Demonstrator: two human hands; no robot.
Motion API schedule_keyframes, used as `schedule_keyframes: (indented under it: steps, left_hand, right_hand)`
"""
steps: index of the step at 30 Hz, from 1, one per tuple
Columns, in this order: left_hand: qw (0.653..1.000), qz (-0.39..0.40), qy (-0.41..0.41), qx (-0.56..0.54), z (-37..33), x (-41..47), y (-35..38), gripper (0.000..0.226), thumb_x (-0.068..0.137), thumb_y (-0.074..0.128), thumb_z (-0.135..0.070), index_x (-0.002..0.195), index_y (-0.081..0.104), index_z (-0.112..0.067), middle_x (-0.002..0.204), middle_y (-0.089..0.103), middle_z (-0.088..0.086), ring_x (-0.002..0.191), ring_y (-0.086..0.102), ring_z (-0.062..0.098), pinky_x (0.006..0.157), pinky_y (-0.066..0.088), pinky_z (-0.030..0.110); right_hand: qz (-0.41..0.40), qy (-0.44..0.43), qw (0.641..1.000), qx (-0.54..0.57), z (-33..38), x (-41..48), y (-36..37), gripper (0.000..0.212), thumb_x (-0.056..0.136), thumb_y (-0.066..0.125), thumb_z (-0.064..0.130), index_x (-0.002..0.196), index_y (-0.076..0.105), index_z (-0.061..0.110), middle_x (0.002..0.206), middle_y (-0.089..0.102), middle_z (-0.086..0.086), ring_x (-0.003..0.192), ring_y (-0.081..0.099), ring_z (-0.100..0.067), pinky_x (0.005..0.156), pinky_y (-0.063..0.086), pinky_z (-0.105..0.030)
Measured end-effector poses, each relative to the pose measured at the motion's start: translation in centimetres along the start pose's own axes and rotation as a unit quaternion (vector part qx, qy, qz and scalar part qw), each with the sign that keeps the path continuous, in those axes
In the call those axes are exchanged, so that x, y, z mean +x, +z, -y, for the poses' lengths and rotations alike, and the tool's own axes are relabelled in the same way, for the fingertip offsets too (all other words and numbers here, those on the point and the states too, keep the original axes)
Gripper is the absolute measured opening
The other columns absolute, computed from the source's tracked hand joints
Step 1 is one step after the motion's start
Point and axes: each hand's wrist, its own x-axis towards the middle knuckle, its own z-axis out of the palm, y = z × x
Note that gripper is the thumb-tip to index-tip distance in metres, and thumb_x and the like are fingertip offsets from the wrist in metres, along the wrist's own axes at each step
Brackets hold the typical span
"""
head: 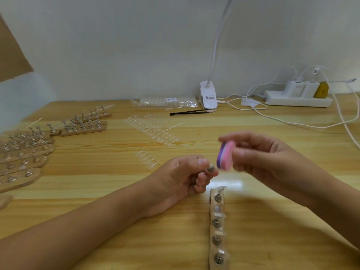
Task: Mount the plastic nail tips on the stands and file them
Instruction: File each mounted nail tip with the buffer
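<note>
My left hand (pixel 187 176) pinches a small metal stand with a clear nail tip (pixel 211 169) on it between thumb and fingers. My right hand (pixel 259 156) grips a pink and purple buffer block (pixel 226 155), held right beside the tip and blurred. Below the hands a wooden strip (pixel 218 227) lies on the table, carrying several metal stands with clear tips. A short strip of clear nail tips (pixel 148 159) lies left of my left hand, and longer rows of tips (pixel 153 127) lie farther back.
Many wooden strips with stands (pixel 25 151) fill the left side, with more strips (pixel 85 123) behind them. A bag of tips (pixel 167 102), black tweezers (pixel 189 112), a clip lamp (pixel 208 96), a power strip (pixel 300 98) and white cables (pixel 292 121) sit at the back.
</note>
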Motion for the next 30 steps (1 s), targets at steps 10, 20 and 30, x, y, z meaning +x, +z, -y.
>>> schedule_keyframes:
  steps: [10, 20, 30]
  left_hand:
    - [1.000, 0.026, -0.003, -0.001, 0.1, -0.1, -0.4, 0.019, 0.073, 0.066, -0.032, 0.078, 0.063, -0.014, 0.062, 0.049, -0.007, 0.057, 0.044, 0.004, 0.058, 0.043, 0.015]
    - [0.995, 0.095, -0.006, 0.009, -0.3, -0.3, -0.4, 0.035, 0.061, 0.085, -0.052, 0.072, 0.071, -0.022, 0.061, 0.045, -0.009, 0.057, 0.041, 0.004, 0.057, 0.039, 0.014]
    - [0.994, 0.109, -0.015, 0.014, -0.3, -0.2, -0.6, 0.033, 0.065, 0.082, -0.052, 0.073, 0.073, -0.021, 0.062, 0.044, -0.008, 0.058, 0.044, 0.004, 0.059, 0.039, 0.015]
  right_hand:
    - [0.061, 0.009, 0.998, -0.007, -0.5, 0.4, 0.4, 0.032, 0.083, 0.075, 0.032, 0.114, 0.073, 0.027, 0.095, 0.071, 0.009, 0.085, 0.060, -0.003, 0.079, 0.049, -0.021]
    - [0.054, 0.053, 0.997, 0.010, -1.2, 0.9, 0.3, 0.036, 0.083, 0.076, 0.033, 0.118, 0.071, 0.026, 0.101, 0.072, 0.006, 0.090, 0.059, -0.010, 0.081, 0.049, -0.025]
    - [-0.026, 0.043, 0.997, 0.050, -1.7, 1.4, 0.5, 0.040, 0.078, 0.078, 0.034, 0.117, 0.072, 0.029, 0.093, 0.068, 0.011, 0.076, 0.053, -0.002, 0.067, 0.047, -0.015]
